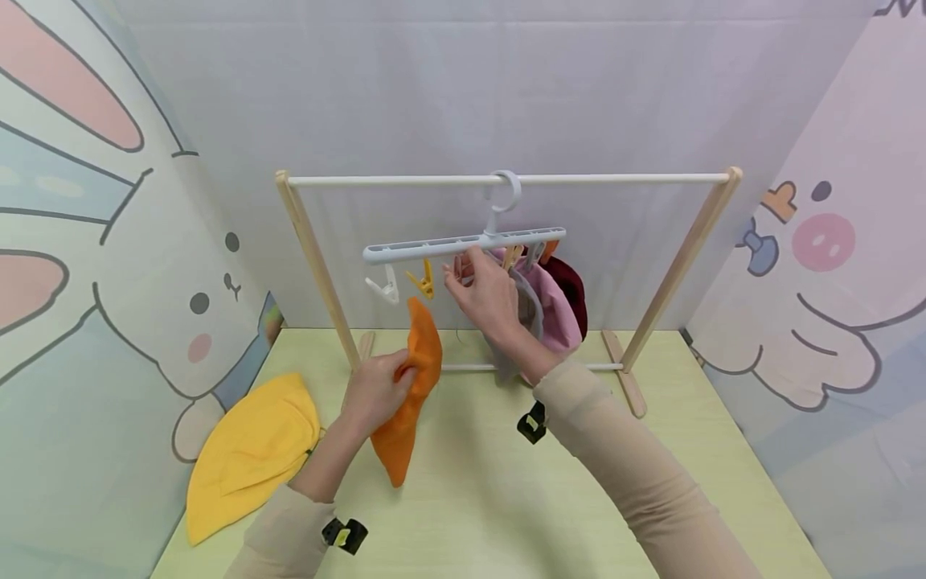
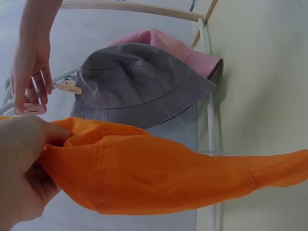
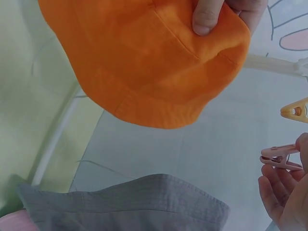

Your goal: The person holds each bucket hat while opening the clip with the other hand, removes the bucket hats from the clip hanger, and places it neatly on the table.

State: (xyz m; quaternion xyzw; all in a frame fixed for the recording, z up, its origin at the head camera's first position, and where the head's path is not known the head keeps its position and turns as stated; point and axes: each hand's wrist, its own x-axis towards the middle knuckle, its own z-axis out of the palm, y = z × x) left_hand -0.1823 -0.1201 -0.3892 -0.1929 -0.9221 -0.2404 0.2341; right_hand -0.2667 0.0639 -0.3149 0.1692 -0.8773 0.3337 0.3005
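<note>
My left hand (image 1: pixel 376 390) grips an orange bucket hat (image 1: pixel 427 350), thumb on one side of the cloth, and the hat hangs down below the hanger (image 1: pixel 427 249). Under the hanger's middle, my right hand (image 1: pixel 492 296) pinches a pink clip (image 3: pixel 278 150) between thumb and fingers. In the right wrist view the clip points toward the orange hat, with a gap between them. Beside it hang a yellow clip (image 1: pixel 425 280) and a white clip (image 1: pixel 388 288). A grey bucket hat (image 2: pixel 139 84) hangs from a beige clip (image 2: pixel 69 88) close by my right hand.
Behind the grey hat hang a pink hat (image 1: pixel 555 310) and a dark red hat (image 1: pixel 570 285). The hanger hooks over the rack's white rod (image 1: pixel 615 179), between wooden legs (image 1: pixel 683 269). A yellow hat (image 1: pixel 253 450) lies on the table (image 1: pixel 492 515) at left.
</note>
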